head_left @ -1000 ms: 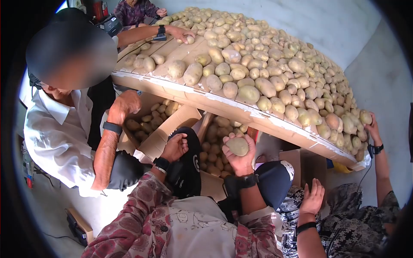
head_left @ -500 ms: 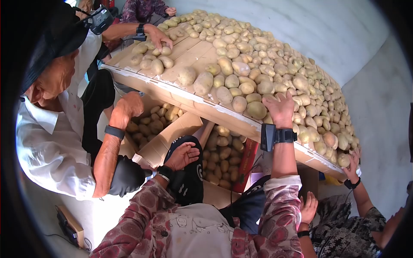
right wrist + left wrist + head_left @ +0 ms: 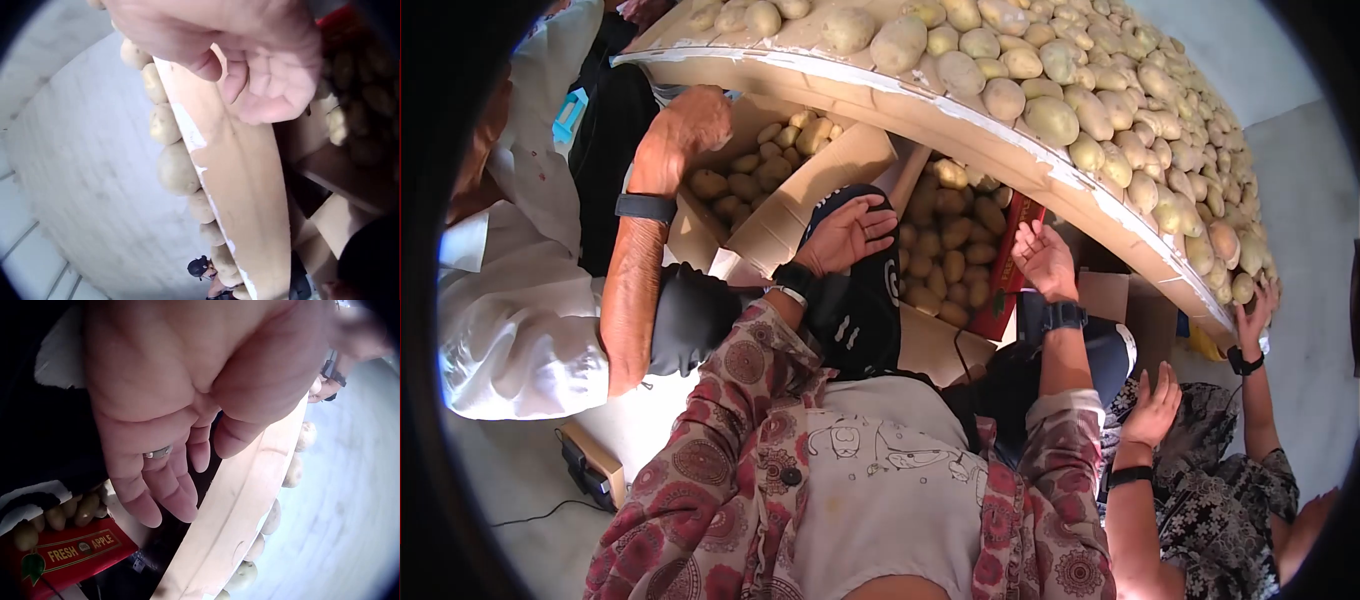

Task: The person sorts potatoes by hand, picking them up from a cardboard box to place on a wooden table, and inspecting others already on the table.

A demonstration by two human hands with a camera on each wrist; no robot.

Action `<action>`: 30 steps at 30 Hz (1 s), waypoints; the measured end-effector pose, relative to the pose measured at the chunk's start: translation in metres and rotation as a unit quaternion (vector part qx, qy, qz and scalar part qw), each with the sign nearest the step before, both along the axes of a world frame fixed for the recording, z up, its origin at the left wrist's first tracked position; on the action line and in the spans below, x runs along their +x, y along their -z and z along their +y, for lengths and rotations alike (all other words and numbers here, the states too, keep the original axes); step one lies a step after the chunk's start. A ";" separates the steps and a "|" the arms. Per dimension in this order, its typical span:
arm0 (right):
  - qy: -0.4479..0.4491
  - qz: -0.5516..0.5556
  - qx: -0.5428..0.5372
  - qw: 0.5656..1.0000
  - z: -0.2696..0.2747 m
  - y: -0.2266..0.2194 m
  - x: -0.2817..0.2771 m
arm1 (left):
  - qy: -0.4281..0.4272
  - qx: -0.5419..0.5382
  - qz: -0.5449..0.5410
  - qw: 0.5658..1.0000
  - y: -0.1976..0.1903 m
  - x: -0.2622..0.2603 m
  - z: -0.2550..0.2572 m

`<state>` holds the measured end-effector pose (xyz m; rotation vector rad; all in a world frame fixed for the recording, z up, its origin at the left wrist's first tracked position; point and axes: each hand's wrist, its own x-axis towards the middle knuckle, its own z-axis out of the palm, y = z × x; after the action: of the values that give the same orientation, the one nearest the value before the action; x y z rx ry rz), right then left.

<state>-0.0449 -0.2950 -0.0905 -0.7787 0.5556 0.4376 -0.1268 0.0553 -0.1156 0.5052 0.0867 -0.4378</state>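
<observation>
My left hand [image 3: 855, 235] lies palm up over the dark-trousered knee, fingers loosely bent and a ring on one finger [image 3: 161, 452]. Nothing is in it. Beside the red apple box [image 3: 1012, 275], my right hand [image 3: 1045, 260] is raised with its palm turned up. Its fingers are loosely curled and hold nothing, as the right wrist view also shows. Between the two hands the box is filled with potatoes [image 3: 955, 240]. Above them, many more potatoes [image 3: 1090, 115] cover the cardboard-topped table [image 3: 850, 90].
On the left, a person in a white shirt [image 3: 525, 330] sits close, one fist [image 3: 695, 125] over a cardboard box [image 3: 800, 200] of potatoes. At the right, another person's hand [image 3: 1255, 310] touches the heap's end. The table's front edge curves across just beyond my hands.
My right hand held a potato, then reached onto the table among the potatoes, and is now back beside the red box without one. The head view has tilted down.
</observation>
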 end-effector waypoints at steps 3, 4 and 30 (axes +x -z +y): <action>-0.064 0.025 -0.109 0.992 0.012 0.057 0.007 | -0.008 0.020 0.015 1.000 -0.007 0.002 0.004; -0.088 0.028 -0.138 0.986 0.012 0.079 0.007 | -0.006 0.011 0.009 1.000 -0.005 0.002 0.005; -0.434 -0.267 -0.770 0.385 0.033 0.221 -0.045 | -0.031 0.085 0.081 0.993 -0.033 0.003 -0.003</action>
<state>-0.0899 -0.2625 -0.3113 -3.0259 -0.3995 0.4715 -0.1237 0.0524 -0.0826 0.6324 0.2975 -0.4119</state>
